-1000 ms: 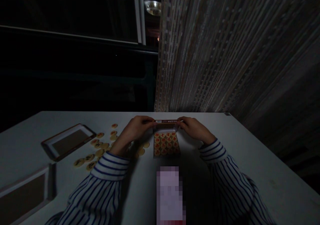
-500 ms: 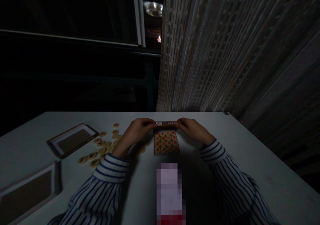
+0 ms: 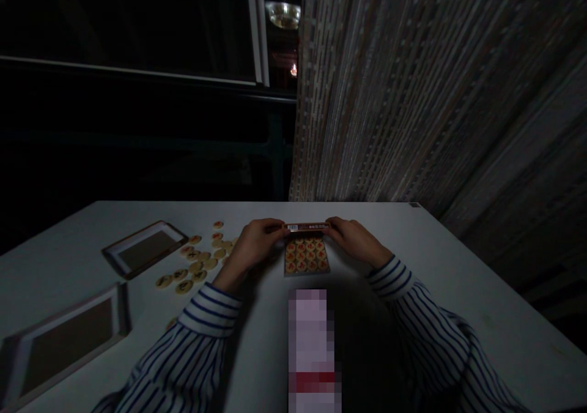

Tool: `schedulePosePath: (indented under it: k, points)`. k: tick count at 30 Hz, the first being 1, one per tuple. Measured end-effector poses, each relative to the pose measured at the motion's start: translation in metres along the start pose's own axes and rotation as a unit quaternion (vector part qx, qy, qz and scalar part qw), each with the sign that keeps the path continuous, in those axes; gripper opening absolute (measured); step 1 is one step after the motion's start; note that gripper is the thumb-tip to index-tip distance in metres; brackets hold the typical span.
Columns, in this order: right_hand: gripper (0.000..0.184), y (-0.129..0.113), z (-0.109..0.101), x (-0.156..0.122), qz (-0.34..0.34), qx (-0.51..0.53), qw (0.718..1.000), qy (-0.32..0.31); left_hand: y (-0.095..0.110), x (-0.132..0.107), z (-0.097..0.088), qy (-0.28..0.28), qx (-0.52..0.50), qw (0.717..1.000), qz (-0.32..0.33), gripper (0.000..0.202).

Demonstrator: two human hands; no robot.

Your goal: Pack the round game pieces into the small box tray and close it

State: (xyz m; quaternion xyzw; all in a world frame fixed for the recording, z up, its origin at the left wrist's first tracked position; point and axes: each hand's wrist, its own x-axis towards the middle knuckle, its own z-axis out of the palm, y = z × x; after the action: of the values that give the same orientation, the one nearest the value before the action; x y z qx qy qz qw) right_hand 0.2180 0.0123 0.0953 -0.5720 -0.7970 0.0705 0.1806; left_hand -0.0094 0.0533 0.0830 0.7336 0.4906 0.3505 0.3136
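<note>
Several round Chinese chess pieces [image 3: 309, 256] with red characters lie in tidy rows in a shallow clear tray at the middle of the table. A slim brown box [image 3: 306, 227], with a barcode on the side facing me, is held level at the tray's far end and partly covers the farthest row. My left hand [image 3: 257, 243] pinches the box's left end between thumb and fingers. At its right end, my right hand [image 3: 355, 239] grips it the same way. Whether the box touches the tray, I cannot tell.
Loose chess pieces [image 3: 197, 266] are scattered left of my left forearm. Farther left lie two open shallow box parts [image 3: 120, 265] [image 3: 68, 364] on the white table [image 3: 440, 315]. A bead curtain [image 3: 367, 95] hangs beyond the table. A pixelated patch covers the near middle.
The box has come slightly nearer the chess pieces and now overlaps their farthest row. Both hands keep their hold. The view has shifted a little, so the things on the left appear farther right.
</note>
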Motion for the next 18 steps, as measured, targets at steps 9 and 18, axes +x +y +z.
schedulePosePath:
  k: [9,18]
  points:
    - [0.038,-0.001,0.006,-0.010,0.014,-0.024,1.000,-0.003,0.002,-0.011,0.003,0.005,0.011,1.000,0.000,0.037]
    - [0.040,-0.002,0.012,-0.017,0.015,-0.050,0.999,0.003,-0.004,-0.017,0.010,0.025,0.004,1.000,-0.015,0.044]
